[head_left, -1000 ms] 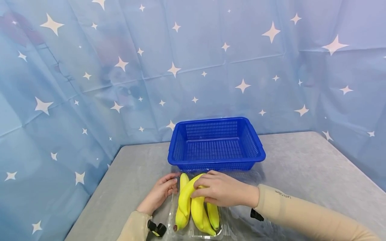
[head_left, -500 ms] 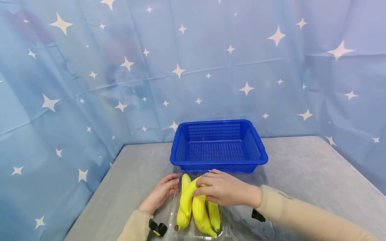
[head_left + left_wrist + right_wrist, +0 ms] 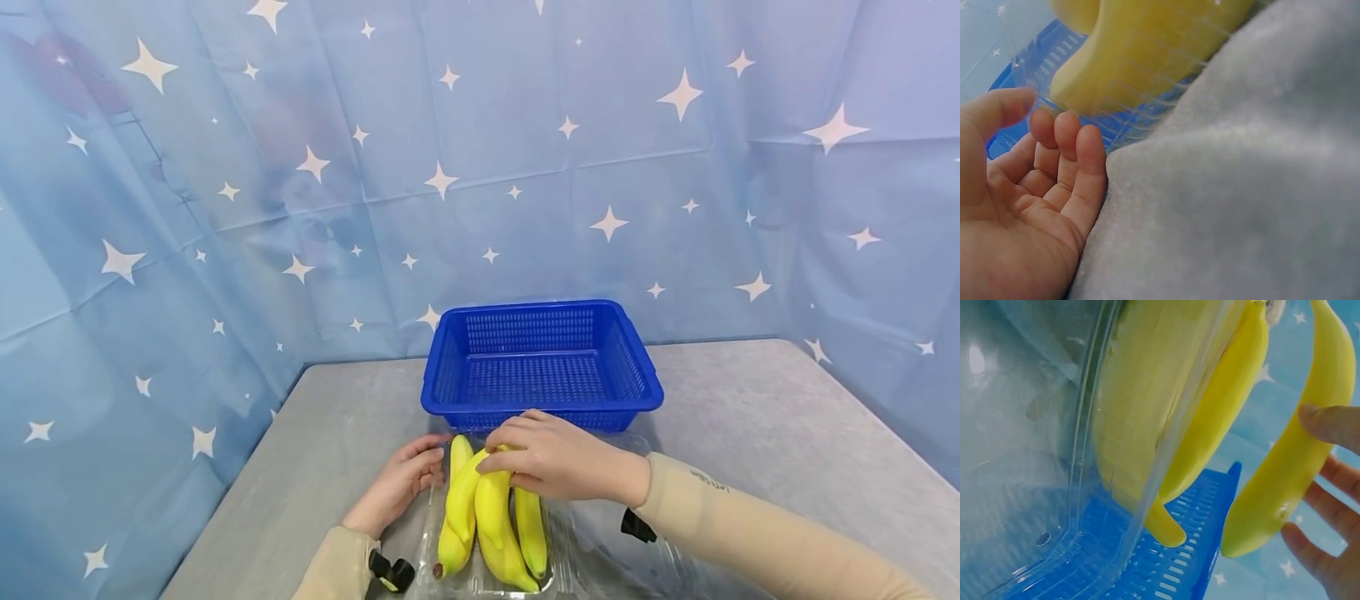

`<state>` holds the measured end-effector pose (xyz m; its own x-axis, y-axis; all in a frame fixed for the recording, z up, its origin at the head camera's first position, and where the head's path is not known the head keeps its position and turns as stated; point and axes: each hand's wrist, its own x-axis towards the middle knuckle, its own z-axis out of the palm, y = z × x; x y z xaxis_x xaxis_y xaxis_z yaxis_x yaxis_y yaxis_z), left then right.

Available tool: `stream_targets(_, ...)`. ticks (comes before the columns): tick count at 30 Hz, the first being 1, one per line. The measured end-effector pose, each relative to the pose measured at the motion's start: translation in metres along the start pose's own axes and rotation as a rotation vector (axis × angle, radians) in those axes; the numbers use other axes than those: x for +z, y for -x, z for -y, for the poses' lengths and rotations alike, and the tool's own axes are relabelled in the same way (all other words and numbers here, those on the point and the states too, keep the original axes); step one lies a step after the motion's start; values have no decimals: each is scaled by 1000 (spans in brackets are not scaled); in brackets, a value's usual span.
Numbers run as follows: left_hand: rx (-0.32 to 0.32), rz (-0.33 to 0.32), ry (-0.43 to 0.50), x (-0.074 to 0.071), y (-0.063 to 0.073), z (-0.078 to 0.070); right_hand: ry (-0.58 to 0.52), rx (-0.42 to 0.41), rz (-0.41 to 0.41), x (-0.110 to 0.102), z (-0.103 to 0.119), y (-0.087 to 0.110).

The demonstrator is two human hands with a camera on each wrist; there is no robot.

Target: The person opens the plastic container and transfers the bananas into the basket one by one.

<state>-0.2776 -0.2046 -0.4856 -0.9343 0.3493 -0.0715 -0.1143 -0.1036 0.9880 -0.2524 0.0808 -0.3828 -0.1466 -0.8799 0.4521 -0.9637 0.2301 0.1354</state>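
Several yellow bananas [image 3: 531,537] lie in a clear plastic box [image 3: 558,542] in front of me. My right hand [image 3: 561,458] reaches over them and holds one banana [image 3: 1291,469] near its far end, with the thumb on one side and fingers on the other in the right wrist view. That banana rests close over the others, outside the box wall in that view. My left hand [image 3: 401,483] is at the box's far left corner. Its thumb and curled fingers [image 3: 1090,147] pinch the rim, as the left wrist view shows.
A blue plastic basket [image 3: 542,367] with slotted walls stands just behind the box. The clear lid spreads out to the box's right, under my right forearm. A blue star-patterned cloth [image 3: 375,167] hangs behind the grey table [image 3: 750,417].
My right hand has risen slightly away from me with the middle banana, showing more of the banana beneath it. My left hand stays at the box corner. The head view has shifted a little.
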Motion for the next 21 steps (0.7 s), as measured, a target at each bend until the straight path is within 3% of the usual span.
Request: stream_targets(21,-2,-5,12,0,0,0,28,-11,-30,-7,-9,-5)
